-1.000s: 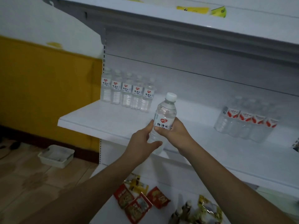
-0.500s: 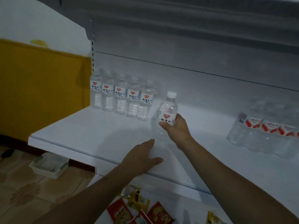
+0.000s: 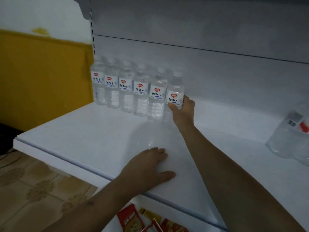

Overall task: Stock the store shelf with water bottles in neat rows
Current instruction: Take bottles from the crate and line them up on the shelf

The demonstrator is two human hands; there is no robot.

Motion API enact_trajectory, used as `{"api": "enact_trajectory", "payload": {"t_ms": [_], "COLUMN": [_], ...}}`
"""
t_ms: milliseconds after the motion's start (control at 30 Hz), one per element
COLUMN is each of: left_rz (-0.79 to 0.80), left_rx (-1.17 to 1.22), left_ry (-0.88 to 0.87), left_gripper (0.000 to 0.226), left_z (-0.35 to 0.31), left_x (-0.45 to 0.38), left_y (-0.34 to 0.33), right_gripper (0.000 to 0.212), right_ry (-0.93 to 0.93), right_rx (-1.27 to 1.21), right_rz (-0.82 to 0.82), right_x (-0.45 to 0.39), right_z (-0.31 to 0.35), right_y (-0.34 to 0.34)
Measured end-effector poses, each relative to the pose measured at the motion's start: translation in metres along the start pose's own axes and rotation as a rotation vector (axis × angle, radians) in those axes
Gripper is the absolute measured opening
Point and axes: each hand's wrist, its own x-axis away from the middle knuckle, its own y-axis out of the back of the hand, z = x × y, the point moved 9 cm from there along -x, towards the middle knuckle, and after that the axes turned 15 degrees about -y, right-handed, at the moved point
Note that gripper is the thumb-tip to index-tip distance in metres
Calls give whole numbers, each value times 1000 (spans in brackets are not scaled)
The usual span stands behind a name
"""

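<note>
Right, my right hand [image 3: 183, 108] grips the sixth bottle [image 3: 174, 92] at the row's [image 3: 127, 89] right end, far-left on the shelf [image 3: 83, 139], extending the line. Left hand [image 3: 148, 168] lies flat near the front edge, bracing, I'd guess.

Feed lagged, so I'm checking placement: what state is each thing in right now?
Sixth water bottle: upright, at the row's right end, gripped.
Row of five bottles: upright, capped.
Right hand: grips sixth bottle.
Left hand: flat on shelf.
Shrink-wrapped bottle pack: wrapped.
</note>
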Motion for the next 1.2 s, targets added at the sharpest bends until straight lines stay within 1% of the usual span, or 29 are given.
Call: {"api": "enact_trajectory", "payload": {"t_ms": [133, 267, 367, 500, 633, 700, 800, 867, 933, 1000, 1067, 1133, 1200], "left_rz": [-17, -27, -36, -15, -14, -22, -32, -29, -112, -249, -338, -355, -333], "left_rx": [16, 35, 28, 48, 55, 68, 86, 103, 154, 230, 326, 412, 494], "left_ry": [-32, -37, -45, -29, 13, 46, 72, 82, 68, -30, -181, -331, -445], "left_gripper": [66, 62, 61, 65, 70, 76, 77, 73, 65, 56, 52, 51, 52], "left_z": [-6, -9, -10, -6, 1, 5, 5, -3, -23, -68, -132, -198, -254], "left_x": [0, 0, -1, 0, 1, 4, 7, 10, 13, 19, 30, 40, 46], "left_y": [4, 6, 7, 4, 2, 0, 4, 7, 13, 16, 10, -5, -25], "right_gripper": [52, 57, 59, 62, 72, 81, 88, 84, 79, 75, 71, 68, 66], "right_ry": [3, 20, 25, -17, -97, -103, -79, -79, -83, -93, -117, -130, -163], "right_rx": [-10, 7, 11, 84, 214, 216, 271, 305, 266, 235, 215, 221, 225], "right_rz": [-27, -84, -89, -49, -31, -12, 4, 7, -2, -42, -110, -211, -305], "right_x": [-8, -10, -13, -19, -10, 6, 50, 88, 124, 160, 200, 242, 285], "right_z": [0, -1, 2, 1, 11, 17, 19, 10, 5, -1, -9, -17, -27], "right_y": [-6, -12, -16, -15, -3, 14, 59, 100, 147, 200, 257, 318, 373]}}
